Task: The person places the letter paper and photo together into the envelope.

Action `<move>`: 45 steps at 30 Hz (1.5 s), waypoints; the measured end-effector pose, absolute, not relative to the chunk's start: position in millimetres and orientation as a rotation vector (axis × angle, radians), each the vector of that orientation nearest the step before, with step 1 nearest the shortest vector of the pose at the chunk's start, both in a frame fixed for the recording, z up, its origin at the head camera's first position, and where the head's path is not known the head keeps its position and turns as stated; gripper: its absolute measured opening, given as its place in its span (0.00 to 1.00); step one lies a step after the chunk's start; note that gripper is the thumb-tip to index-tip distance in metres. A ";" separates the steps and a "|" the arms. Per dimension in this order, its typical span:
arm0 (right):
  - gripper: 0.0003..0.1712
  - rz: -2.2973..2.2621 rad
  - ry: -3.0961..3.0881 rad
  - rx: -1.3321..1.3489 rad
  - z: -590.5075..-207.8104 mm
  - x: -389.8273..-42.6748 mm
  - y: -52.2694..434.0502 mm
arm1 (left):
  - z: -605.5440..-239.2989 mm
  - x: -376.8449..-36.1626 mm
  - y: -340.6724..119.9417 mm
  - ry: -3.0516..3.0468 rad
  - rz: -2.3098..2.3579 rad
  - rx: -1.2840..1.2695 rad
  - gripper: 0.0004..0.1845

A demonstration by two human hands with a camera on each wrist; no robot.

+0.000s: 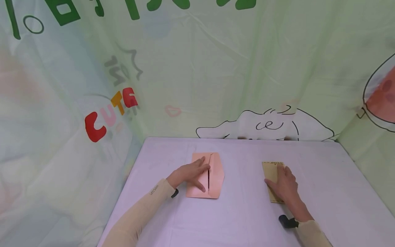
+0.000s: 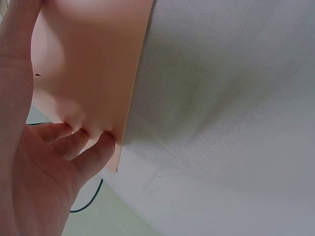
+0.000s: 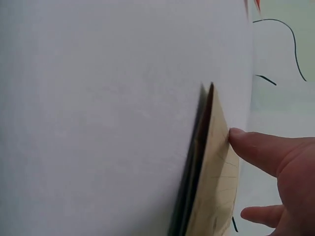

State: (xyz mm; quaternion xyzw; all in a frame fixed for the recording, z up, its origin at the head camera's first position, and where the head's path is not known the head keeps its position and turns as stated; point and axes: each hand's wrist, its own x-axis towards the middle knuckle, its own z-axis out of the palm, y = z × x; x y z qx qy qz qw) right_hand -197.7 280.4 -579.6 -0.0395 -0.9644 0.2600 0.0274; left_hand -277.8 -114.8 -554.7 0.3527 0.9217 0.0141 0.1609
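A pink envelope (image 1: 217, 180) lies on the table, its pointed flap spread to the right and a dark slit showing down its middle. My left hand (image 1: 189, 172) rests on the envelope with fingers spread; in the left wrist view the fingertips press into the pink paper (image 2: 93, 64). To the right, my right hand (image 1: 284, 186) grips a tan paper card (image 1: 271, 171) with a speckled brown top edge, thumb at its left side. Faint lines cross the card (image 3: 214, 182) in the right wrist view, where it looks tilted over a dark gap.
A pale lilac cloth covers the table (image 1: 240, 216). Printed curtains (image 1: 197, 68) with letters and drawings hang behind it and at both sides. A small black device (image 1: 287, 222) sits at my right wrist.
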 end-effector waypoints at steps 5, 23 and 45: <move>0.57 0.809 -3.019 -0.173 -579.7 -202.1 287.9 | -555.6 -278.9 -114.6 2.632 0.060 1.015 0.51; 0.34 1.154 -2.946 -0.069 -574.8 -202.3 327.9 | -554.6 -276.8 -114.6 2.633 0.037 1.003 0.52; 0.34 1.329 -2.905 -0.163 -569.8 -199.5 319.1 | -558.0 -278.4 -114.2 2.635 0.066 0.984 0.53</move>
